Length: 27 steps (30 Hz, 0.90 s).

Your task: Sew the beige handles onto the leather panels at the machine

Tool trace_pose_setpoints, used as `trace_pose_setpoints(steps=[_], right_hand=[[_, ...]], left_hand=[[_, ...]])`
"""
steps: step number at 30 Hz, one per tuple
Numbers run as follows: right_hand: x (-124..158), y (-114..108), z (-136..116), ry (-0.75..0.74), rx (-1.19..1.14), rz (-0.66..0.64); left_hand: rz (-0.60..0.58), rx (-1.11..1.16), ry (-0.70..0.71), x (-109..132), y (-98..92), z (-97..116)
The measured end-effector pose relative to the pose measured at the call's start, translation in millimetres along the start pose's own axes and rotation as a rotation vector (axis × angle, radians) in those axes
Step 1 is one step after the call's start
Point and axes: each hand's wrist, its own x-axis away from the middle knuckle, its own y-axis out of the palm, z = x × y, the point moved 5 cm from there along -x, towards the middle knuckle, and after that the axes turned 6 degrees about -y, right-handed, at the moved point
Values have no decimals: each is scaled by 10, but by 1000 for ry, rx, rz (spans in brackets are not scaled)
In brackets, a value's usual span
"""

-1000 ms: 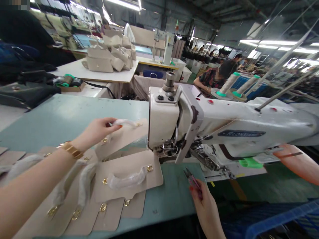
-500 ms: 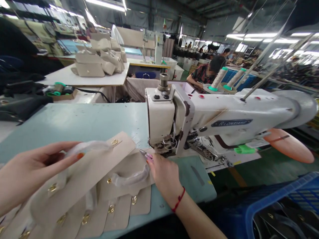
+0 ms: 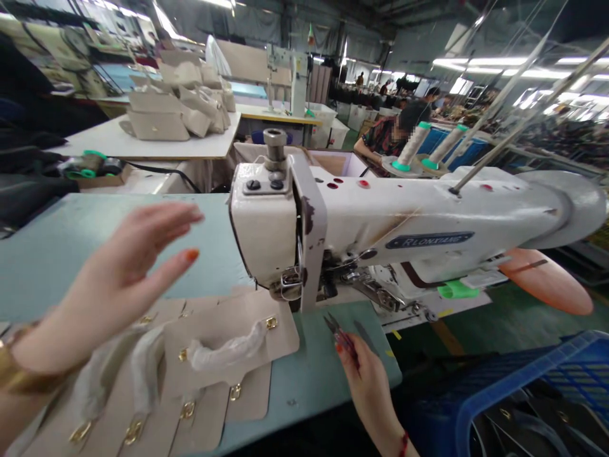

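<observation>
While the left hand [image 3: 118, 285] hovers, fingers spread, at ten o'clock of the top beige bag panel [image 3: 223, 320] on the stack, the right hand [image 3: 368, 387] pinches thread snips [image 3: 339, 329] at its four o'clock. The panel looks light and floppy and its film-wrapped handle [image 3: 226, 352] likely slippery, so a bare edge seems the surer hold.

A: Place?
B: Bag factory floor. Industrial sewing machine [image 3: 380, 222], thread cones [image 3: 412, 146], beige flap panels [image 3: 228, 336] stacked on the surface [image 3: 71, 241].
A: More?
B: Finished beige bags [image 3: 176, 101] piled behind, strip lights [image 3: 499, 62], another person [image 3: 385, 136] working.
</observation>
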Motion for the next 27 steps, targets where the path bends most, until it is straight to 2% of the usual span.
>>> trace_pose_setpoints(steps=[1, 2, 3, 4, 5, 6, 8, 10, 12, 14, 17, 19, 23, 27], right_hand=[[13, 13, 124, 4, 74, 6], [10, 27, 201, -6, 148, 16], [-11, 41, 228, -28, 215, 32], [-46, 57, 204, -62, 261, 48], [-94, 77, 132, -105, 272, 57], [-150, 101, 23, -152, 243, 55], [-273, 166, -263, -237, 50, -1], [-379, 250, -567, -268, -232, -112], [-451, 328, -809, -234, -431, -205], [-488, 387, -959, -184, -509, -241], [-498, 442, -1056, -152, -557, -226], [-488, 475, -1075, -136, -600, -217], [-471, 539, -1047, -54, -645, -193], [-470, 582, -996, -11, -693, -187]], left_hand=[[-68, -50, 35, 282, 140, 138], [-168, -74, 142, 630, 310, 276], [-247, -89, 185, 997, 482, 349], [-303, -123, 214, 1351, 653, 384], [-306, -139, 218, 1650, 801, 388], [-301, -178, 203, 1875, 944, 366], [-256, -308, 25, 2045, 1182, 230], [-232, -367, -79, 1905, 1350, 129], [-193, -389, -91, 1575, 1418, 83], [-149, -418, -46, 1221, 1391, 79], [-237, -373, 58, 872, 1309, 95], [-302, -327, 143, 769, 1246, 97], [-293, -389, 316, 723, 1185, 46], [-282, -447, 279, 755, 1245, -47]])
